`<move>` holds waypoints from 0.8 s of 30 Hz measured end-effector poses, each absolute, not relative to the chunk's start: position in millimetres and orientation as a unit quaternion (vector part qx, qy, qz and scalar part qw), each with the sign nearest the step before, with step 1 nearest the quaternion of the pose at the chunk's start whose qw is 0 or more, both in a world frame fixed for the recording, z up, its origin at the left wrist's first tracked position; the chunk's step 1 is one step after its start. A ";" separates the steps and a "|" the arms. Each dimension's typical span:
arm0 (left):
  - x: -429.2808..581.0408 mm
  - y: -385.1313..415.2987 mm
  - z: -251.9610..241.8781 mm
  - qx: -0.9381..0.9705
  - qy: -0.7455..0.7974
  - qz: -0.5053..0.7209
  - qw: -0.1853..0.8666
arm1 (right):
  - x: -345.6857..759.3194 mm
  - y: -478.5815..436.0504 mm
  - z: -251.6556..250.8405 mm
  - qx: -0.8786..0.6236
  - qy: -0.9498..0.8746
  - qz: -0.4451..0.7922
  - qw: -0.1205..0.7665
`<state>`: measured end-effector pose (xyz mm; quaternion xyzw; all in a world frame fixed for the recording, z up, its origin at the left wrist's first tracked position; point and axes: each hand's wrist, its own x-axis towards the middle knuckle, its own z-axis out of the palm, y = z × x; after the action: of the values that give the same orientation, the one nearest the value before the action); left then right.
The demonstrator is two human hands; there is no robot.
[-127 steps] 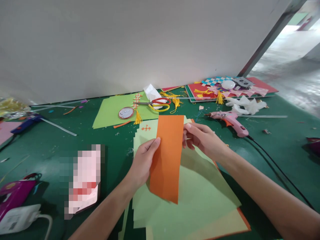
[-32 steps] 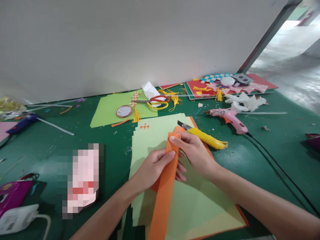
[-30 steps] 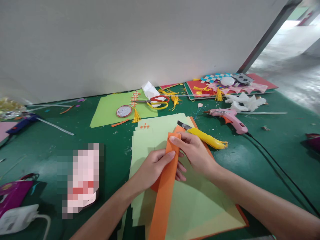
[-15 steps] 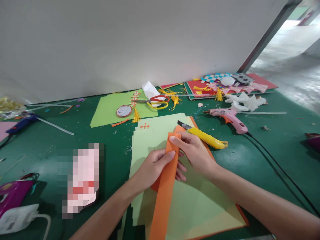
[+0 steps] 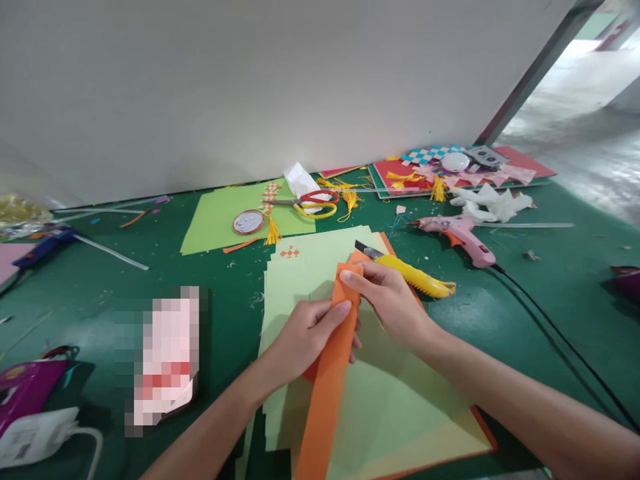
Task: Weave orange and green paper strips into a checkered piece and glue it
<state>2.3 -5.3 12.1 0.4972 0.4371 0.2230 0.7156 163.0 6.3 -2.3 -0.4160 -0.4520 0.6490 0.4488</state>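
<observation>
A long orange paper strip (image 5: pixel 325 393), folded lengthwise, is held over a stack of pale green sheets (image 5: pixel 395 407). My left hand (image 5: pixel 305 337) pinches the strip from the left, thumb on top near its upper end. My right hand (image 5: pixel 387 300) pinches the strip's top end from the right, fingertips on the fold. A yellow utility knife (image 5: pixel 413 275) lies on the sheets just beyond my right hand, blade pointing left.
On the green mat (image 5: pixel 500 313) lie a pink glue gun (image 5: pixel 460 237) with its black cord, red-and-yellow scissors (image 5: pixel 313 203), a light green sheet (image 5: pixel 225 217), woven paper pieces and tassels (image 5: pixel 440 170) at the back right, a blue glue gun (image 5: pixel 43 247) and a phone (image 5: pixel 163 363) at left.
Since four seconds ago the wide orange sheet has been folded into a narrow strip and lowered. In the last second my right hand's lower fingers drew back from under the strip.
</observation>
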 end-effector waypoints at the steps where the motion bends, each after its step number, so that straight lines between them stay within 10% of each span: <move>1: 2.3 -5.3 12.3 0.497 0.436 0.224 0.716 | 162.9 6.2 -1.8 -0.415 -0.451 0.648 0.452; 24: 4.9 -1.0 2.4 0.514 0.483 0.407 0.580 | 164.4 9.8 5.4 -0.468 -0.628 0.534 0.319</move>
<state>4.9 -1.0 2.4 0.5137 0.4834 0.4073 0.5801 164.4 9.8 5.4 -0.4675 -0.6283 0.5338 0.3190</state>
